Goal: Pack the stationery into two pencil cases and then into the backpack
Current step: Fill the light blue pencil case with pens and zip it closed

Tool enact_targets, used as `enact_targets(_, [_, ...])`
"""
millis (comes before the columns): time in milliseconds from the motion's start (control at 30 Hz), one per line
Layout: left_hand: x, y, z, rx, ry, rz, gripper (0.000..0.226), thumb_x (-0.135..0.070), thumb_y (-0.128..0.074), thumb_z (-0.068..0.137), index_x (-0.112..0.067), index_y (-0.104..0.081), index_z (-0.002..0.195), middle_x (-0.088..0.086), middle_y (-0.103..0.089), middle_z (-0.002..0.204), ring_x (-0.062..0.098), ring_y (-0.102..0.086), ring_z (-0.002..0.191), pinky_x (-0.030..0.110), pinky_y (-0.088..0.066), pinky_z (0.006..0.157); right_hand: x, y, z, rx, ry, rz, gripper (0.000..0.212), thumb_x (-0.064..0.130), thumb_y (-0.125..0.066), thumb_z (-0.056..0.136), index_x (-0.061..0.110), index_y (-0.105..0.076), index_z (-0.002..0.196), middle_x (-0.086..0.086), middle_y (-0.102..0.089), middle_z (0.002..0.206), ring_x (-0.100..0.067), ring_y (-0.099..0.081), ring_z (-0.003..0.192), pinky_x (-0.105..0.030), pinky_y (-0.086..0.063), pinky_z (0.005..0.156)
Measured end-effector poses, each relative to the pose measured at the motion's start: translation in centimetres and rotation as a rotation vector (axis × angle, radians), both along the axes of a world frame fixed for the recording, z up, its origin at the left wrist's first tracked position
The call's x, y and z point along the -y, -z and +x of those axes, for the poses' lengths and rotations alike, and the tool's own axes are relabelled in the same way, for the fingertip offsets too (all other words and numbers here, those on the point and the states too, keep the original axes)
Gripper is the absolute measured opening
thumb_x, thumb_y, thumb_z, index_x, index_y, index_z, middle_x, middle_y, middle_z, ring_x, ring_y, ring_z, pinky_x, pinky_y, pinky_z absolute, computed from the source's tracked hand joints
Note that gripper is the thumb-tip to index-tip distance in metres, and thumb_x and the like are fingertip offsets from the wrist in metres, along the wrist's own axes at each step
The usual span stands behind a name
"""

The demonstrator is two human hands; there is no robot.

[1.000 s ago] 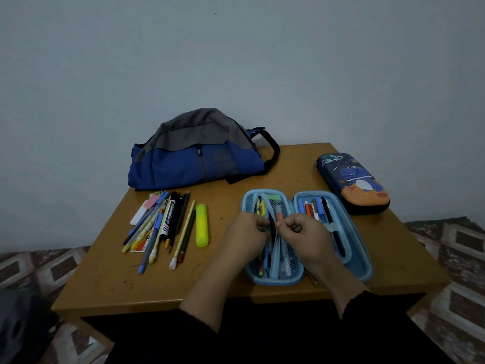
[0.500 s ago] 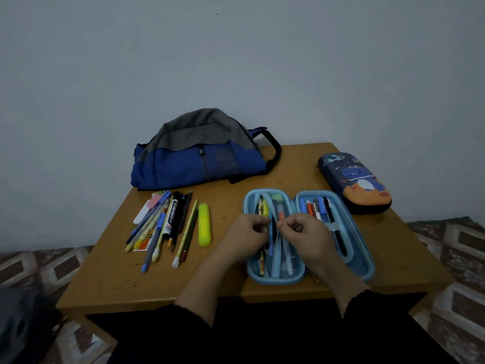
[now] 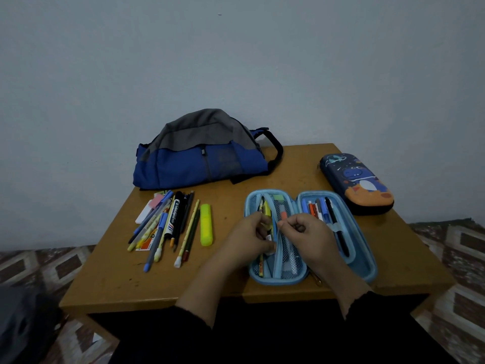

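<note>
A light-blue pencil case [image 3: 366, 261] lies open near the table's front edge, with pens under elastic loops in its right half and several pens behind a mesh flap in its left half. Over that left half, my left hand [image 3: 248, 236] holds a blue pen standing in the pocket, its fingers curled. My right hand [image 3: 307, 232] pinches the edge of the mesh flap beside it. A second, dark-blue dinosaur pencil case [image 3: 357, 182] lies closed at the back right. The blue and grey backpack [image 3: 199, 158] lies against the wall.
Loose pens, pencils, a marker and an eraser [image 3: 168, 224] lie in a heap on the left of the wooden table [image 3: 118, 271], with a yellow highlighter [image 3: 206, 224] beside them. Patterned floor shows around the table.
Both hands stay over the left half of the open case with small finger movements. The camera view has shifted slightly; nothing else on the table has moved.
</note>
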State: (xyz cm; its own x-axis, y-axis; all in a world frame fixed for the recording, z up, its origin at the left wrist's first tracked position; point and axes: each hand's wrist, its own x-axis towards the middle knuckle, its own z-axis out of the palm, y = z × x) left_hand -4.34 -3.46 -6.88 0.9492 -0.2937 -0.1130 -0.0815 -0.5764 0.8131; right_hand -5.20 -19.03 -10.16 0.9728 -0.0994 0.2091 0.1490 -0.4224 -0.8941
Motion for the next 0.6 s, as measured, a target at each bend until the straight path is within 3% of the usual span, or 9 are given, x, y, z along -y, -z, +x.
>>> enact_targets(133, [-0.9,-0.5,-0.2,0.011,0.101,0.032,0.037,-0.003,-0.074,0.078,-0.02,-0.057,0.106,-0.002,-0.058,0.095,0.011,-0.057,0.086,0.029,-0.054,0.083,-0.1,-0.2,-0.2,0.009,-0.01,0.015,0.033,0.029,-0.065,0.09,0.01,-0.059,0.063,0.008,-0.043,0.048,-0.005,-0.038,0.047,-0.029,-0.037,0.053])
enact_targets(233, [-1.9,-1.4,-0.7,0.098,0.088,0.043,0.033,-0.003,-0.072,0.079,-0.025,-0.056,0.096,-0.004,-0.056,0.093,0.01,-0.056,0.084,0.021,-0.051,0.074,0.0,-0.2,-0.2,0.0,-0.011,0.002,0.034,0.029,-0.065,0.09,0.01,-0.058,0.063,0.008,-0.043,0.049,-0.005,-0.038,0.048,-0.029,-0.037,0.054])
enact_targets(333, [-2.5,-1.9,-1.2,0.226,0.061,0.359,0.015,-0.021,-0.072,0.082,-0.025,-0.058,0.081,-0.009,-0.052,0.085,0.007,-0.052,0.081,0.024,-0.048,0.072,-0.1,-0.4,-0.2,-0.014,-0.018,0.008,0.031,0.029,-0.065,0.09,0.016,-0.06,0.063,0.011,-0.046,0.05,-0.004,-0.04,0.048,-0.027,-0.038,0.055])
enact_targets(400, [-2.4,-1.6,-1.4,0.218,0.115,0.456,0.009,-0.026,-0.071,0.083,-0.022,-0.063,0.081,-0.011,-0.051,0.082,0.006,-0.051,0.08,0.022,-0.044,0.069,-0.1,-0.5,-0.4,-0.019,-0.041,0.022,0.025,0.028,-0.067,0.089,0.02,-0.062,0.066,0.013,-0.051,0.054,-0.003,-0.045,0.052,-0.026,-0.041,0.057])
enact_targets(500, [-1.8,-0.8,-1.6,0.194,0.108,0.402,0.008,-0.022,-0.072,0.082,-0.018,-0.067,0.087,-0.01,-0.05,0.084,0.011,-0.055,0.087,0.026,-0.047,0.075,-0.2,-0.8,-0.7,-0.024,-0.045,0.022,0.013,0.024,-0.069,0.087,0.023,-0.067,0.074,0.007,-0.062,0.071,-0.004,-0.055,0.066,-0.029,-0.051,0.068])
enact_targets(600, [-1.6,-0.1,-1.4,0.158,0.066,0.305,0.016,-0.022,-0.073,0.081,-0.02,-0.065,0.095,-0.009,-0.052,0.078,0.012,-0.054,0.078,0.035,-0.049,0.074,-0.2,-0.8,-0.6,-0.029,-0.04,-0.002,0.011,0.022,-0.07,0.087,0.022,-0.068,0.076,0.004,-0.063,0.076,-0.004,-0.056,0.069,-0.029,-0.051,0.07])
